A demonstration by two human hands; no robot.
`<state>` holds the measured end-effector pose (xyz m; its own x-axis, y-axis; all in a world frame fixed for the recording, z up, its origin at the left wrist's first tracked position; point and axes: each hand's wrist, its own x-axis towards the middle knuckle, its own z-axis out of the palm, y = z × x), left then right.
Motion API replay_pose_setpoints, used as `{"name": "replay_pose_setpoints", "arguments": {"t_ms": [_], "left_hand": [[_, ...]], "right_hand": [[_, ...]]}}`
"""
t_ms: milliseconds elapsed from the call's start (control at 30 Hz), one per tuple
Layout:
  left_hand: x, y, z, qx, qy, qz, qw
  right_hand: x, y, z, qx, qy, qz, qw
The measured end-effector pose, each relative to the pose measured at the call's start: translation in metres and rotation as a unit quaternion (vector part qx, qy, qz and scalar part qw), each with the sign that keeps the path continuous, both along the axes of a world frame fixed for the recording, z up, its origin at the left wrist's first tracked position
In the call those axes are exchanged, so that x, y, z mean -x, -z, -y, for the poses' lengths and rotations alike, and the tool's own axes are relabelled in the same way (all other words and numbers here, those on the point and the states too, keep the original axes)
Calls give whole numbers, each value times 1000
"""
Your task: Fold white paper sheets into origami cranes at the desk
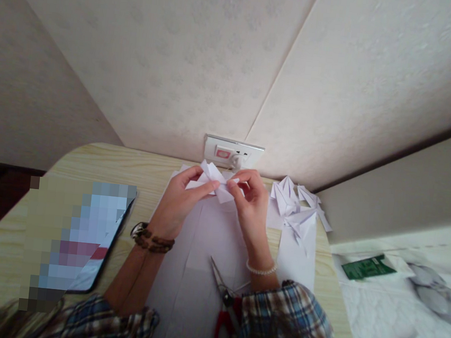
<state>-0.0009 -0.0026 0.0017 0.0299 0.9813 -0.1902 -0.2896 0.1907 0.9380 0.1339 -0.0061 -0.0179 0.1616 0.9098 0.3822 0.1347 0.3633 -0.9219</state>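
A piece of folded white paper (223, 192), with pointed flaps sticking out, is held up between both hands near the wall end of the table. My left hand (181, 196) pinches its left side, thumb on top. On the right side, my right hand (251, 198) grips a flap between thumb and fingertips. Flat white sheets (211, 236) lie under the hands. Red-handled scissors (227, 299) rest on them beside my right forearm, points towards the wall. Several folded paper pieces (292, 202) sit in a pile to the right of my right hand.
A tablet or large phone (93, 252), partly blurred out, lies at the left of the wooden table (90, 164). A wall socket (233, 152) with a white plug is just behind the hands. Beyond the table's right edge, a green packet (368, 266) lies on white bedding (379, 316).
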Motion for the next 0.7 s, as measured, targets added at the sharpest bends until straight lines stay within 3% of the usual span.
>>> {"name": "replay_pose_setpoints", "arguments": {"t_ms": [300,700], "left_hand": [[-1,-4,1,10,-36,-25,999],[-2,-6,1,-22,-49,-73,996]], "right_hand": [[3,-4,4,25,-13,-14,999],[2,-2,2,35,17,-19,999]]}}
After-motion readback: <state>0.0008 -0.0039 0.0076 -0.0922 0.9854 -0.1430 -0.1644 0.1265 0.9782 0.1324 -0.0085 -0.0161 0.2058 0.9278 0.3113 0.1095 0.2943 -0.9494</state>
